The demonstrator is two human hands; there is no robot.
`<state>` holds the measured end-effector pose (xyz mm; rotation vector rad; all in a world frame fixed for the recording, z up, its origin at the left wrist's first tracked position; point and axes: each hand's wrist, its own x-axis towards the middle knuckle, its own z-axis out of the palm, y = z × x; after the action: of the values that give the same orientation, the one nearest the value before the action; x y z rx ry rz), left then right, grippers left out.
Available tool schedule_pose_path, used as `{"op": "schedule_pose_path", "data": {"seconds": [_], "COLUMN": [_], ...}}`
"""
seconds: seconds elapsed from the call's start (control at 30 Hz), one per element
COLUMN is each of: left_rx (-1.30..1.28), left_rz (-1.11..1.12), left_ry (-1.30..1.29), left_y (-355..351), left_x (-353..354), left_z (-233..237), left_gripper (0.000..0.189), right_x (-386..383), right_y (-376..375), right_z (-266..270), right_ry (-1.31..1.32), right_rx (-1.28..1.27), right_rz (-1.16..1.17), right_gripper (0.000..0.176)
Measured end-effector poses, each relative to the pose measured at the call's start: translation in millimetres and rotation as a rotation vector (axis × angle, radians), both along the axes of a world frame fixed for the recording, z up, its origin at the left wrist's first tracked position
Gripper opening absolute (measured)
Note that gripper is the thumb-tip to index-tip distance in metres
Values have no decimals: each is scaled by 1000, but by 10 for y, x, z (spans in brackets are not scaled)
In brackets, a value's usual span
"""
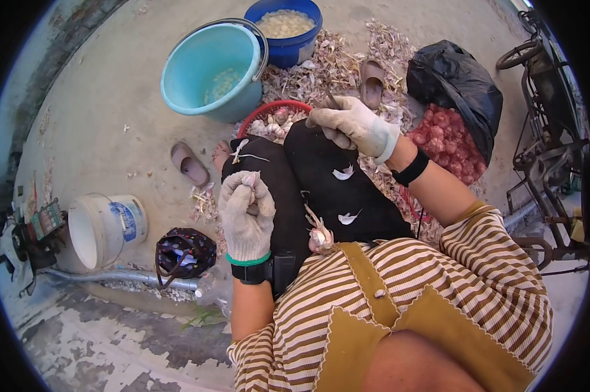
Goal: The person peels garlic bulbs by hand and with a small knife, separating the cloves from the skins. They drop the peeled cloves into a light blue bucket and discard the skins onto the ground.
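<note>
My gloved left hand point(247, 212) is raised over my left thigh, its fingers pinched round a small garlic clove point(250, 181). Above my right knee, my gloved right hand point(354, 125) is closed on a thin dark tool, perhaps a knife point(333, 100). A partly broken garlic bulb point(321, 239) rests in my lap against the striped shirt. White peel scraps point(343, 173) lie on my dark trousers point(347, 196). Beyond my knees, a red basket point(278, 104) holds garlic bulbs, partly hidden by my legs.
A light-blue bucket point(177, 81) and a dark-blue bucket point(301, 49) hold peeled cloves. Garlic skins point(301, 81) cover the floor ahead. A red net bag of garlic point(448, 140) and black plastic bag point(461, 81) are at right. A white bucket point(95, 232) lies left, beside a patterned bag point(200, 245).
</note>
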<state>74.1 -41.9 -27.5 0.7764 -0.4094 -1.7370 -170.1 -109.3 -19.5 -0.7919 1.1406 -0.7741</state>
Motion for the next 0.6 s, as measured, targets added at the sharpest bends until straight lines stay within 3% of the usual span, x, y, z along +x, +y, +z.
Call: {"op": "schedule_pose_path", "data": {"seconds": [0.1, 0.27, 0.37, 0.47, 0.57, 0.6], "left_rx": [41, 69, 67, 59, 69, 81], "left_rz": [87, 117, 74, 32, -45, -99], "left_ry": [-45, -289, -384, -465, -511, -533], "left_y": [-22, -96, -128, -142, -160, -167], "left_x": [92, 33, 0, -62, -178, -225], "left_z": [-12, 87, 99, 118, 196, 220], "left_gripper": [13, 23, 27, 28, 29, 30], "right_x": [10, -18, -155, -209, 158, 309], "right_y": [-95, -165, -162, -99, 181, 269], "right_z": [58, 123, 72, 65, 329, 310], "right_ry": [290, 319, -8, -91, 58, 211], "right_rx": [41, -15, -62, -48, 25, -76], "right_rz": [8, -93, -253, -302, -76, 45], "right_gripper": [24, 24, 26, 27, 25, 27]}}
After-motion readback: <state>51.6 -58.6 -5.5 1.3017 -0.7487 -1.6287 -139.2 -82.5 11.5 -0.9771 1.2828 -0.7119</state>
